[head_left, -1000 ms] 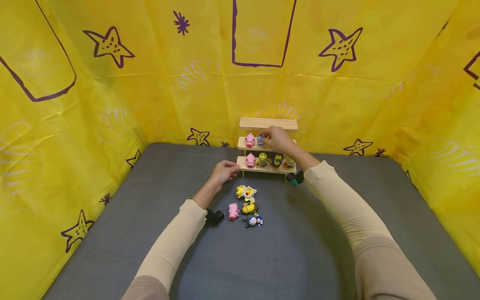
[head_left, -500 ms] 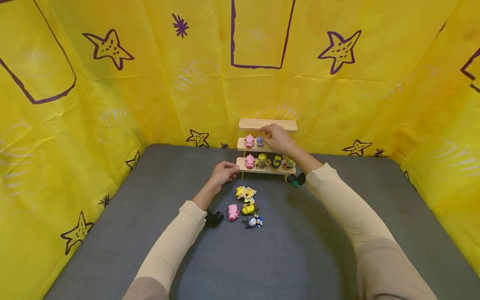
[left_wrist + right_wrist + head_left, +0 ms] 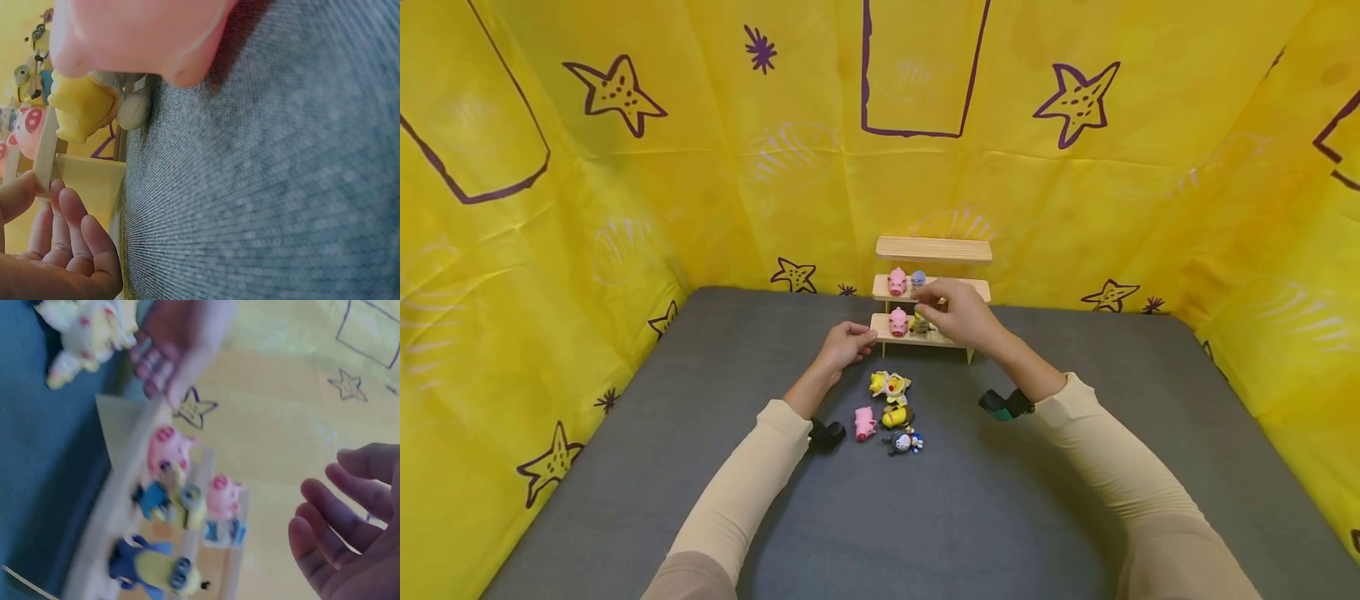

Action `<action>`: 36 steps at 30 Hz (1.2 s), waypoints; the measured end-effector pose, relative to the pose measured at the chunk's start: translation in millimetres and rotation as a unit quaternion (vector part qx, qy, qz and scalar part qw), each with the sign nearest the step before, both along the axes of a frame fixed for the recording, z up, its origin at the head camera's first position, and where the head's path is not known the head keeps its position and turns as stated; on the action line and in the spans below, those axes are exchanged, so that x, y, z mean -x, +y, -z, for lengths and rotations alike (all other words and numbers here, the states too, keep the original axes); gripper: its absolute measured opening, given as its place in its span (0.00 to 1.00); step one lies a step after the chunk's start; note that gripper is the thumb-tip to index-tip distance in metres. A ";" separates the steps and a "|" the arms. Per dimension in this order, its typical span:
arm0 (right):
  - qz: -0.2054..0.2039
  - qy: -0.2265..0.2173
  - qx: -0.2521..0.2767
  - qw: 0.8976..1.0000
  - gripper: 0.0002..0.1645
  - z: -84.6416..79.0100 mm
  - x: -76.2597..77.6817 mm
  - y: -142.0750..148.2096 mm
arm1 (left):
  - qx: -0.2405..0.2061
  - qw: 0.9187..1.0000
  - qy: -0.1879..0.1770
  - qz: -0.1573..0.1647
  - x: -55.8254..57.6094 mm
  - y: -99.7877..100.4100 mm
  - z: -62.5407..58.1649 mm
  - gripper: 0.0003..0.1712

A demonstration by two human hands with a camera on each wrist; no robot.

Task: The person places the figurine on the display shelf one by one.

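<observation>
A three-tier wooden display shelf [image 3: 934, 248] stands by the back wall. My left hand [image 3: 847, 344] pinches the left end of its lowest board between thumb and fingers. On that board sit a pink pig [image 3: 898, 322] and a yellow minion figure [image 3: 920, 323]. Another minion in blue [image 3: 153, 565] shows there in the right wrist view, hidden behind my hand in the head view. The middle board bears a second pink pig [image 3: 897, 282] and a small blue-grey figure [image 3: 918, 278]. My right hand [image 3: 958, 312], holding nothing, is in front of the shelf with fingers loosely bent.
On the grey cloth before the shelf lie a white-and-yellow figure [image 3: 891, 385], a pink pig [image 3: 865, 423], a yellow minion [image 3: 897, 416] and a blue-and-white figure [image 3: 906, 442]. Yellow printed fabric [image 3: 700, 208] walls the table at the back and sides.
My right hand has let go of the blue-grey figure on the middle board and moved down towards me, now covering the lowest board's right part. The left hand keeps its place.
</observation>
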State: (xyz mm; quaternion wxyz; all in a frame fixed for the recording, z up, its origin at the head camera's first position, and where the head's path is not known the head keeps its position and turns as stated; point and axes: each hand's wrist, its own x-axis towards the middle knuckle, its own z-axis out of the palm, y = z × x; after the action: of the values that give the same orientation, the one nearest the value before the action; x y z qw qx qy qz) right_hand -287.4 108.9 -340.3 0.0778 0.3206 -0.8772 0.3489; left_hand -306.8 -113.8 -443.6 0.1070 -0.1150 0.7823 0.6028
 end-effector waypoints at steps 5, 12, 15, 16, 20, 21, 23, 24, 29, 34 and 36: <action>-0.040 -0.005 -0.027 0.999 0.10 17.3 -16.7 -2.7 | 0.001 1.000 -0.001 -0.004 0.4 -0.8 -0.1 0.20; -0.094 -0.011 -0.061 0.994 0.08 39.6 -28.4 -12.6 | -0.006 1.000 -0.003 -0.004 -0.2 -1.2 0.0 0.19; -0.113 -0.015 -0.090 0.989 0.09 50.0 -33.8 -20.2 | -0.005 1.000 -0.001 -0.003 -0.3 -1.8 0.2 0.19; -0.117 -0.019 -0.104 0.988 0.10 52.2 -37.0 -23.3 | -0.005 1.000 0.000 -0.002 -0.4 -2.0 0.2 0.19; -0.135 -0.028 -0.148 0.979 0.12 61.5 -48.7 -35.0 | -0.001 1.000 0.003 0.002 -0.7 -2.0 0.3 0.19; -0.139 -0.028 -0.155 0.978 0.13 63.3 -51.3 -37.8 | -0.002 1.000 0.004 0.002 -0.7 -1.8 0.5 0.19; -0.149 -0.019 -0.165 0.975 0.14 68.5 -54.4 -42.2 | -0.003 1.000 0.004 0.002 -0.3 -1.5 1.3 0.19; -0.153 -0.013 -0.169 0.974 0.14 70.6 -55.6 -44.0 | -0.003 1.000 0.005 0.001 -0.1 -1.3 1.8 0.19; -0.153 -0.001 -0.176 0.972 0.17 77.0 -58.7 -47.3 | -0.004 1.000 0.008 0.000 0.4 0.0 2.3 0.19; -0.136 -0.006 -0.188 0.973 0.13 77.6 -56.5 -42.8 | -0.006 1.000 0.010 -0.001 0.6 0.9 0.8 0.19; -0.134 -0.004 -0.198 0.971 0.12 78.5 -55.7 -40.7 | -0.005 1.000 0.010 -0.003 0.3 1.0 0.1 0.19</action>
State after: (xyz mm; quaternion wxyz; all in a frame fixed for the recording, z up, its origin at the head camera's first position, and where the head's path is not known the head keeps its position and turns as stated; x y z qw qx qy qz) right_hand -231.7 68.2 -418.8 -0.0380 0.4427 -0.8782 0.1772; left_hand -307.1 -112.8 -443.7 0.0981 -0.1105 0.7802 0.6078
